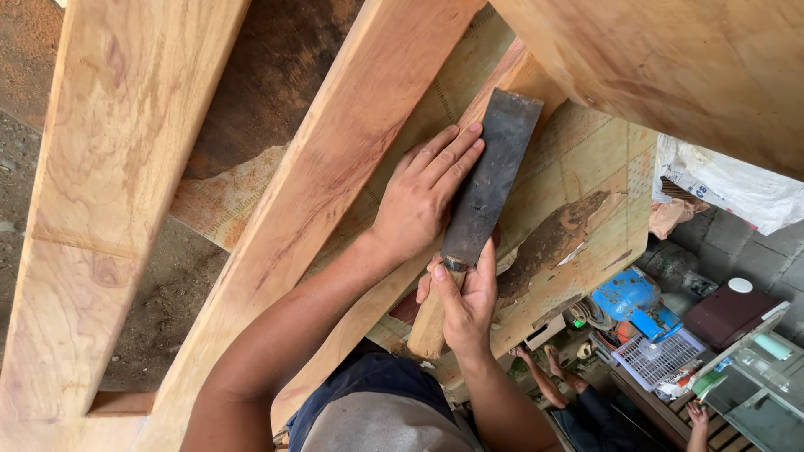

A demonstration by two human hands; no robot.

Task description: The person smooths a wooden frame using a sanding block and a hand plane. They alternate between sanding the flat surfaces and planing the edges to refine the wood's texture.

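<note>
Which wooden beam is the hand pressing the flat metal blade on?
The narrow beam under the dark blade, between the wide middle beam and the big upper-right one. The left hand presses there.

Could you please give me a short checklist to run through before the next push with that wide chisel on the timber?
1. Right hand wrapped round the pale wooden handle: ok.
2. Left hand fingers flat on the wide dark steel chisel blade: ok.
3. Fingers behind the cutting edge: ok.
4. Blade lying along the slanted reddish wooden beam: ok.
5. Edge sharpness: cannot tell.
6. Another person's hand clear of the blade: ok.
</note>
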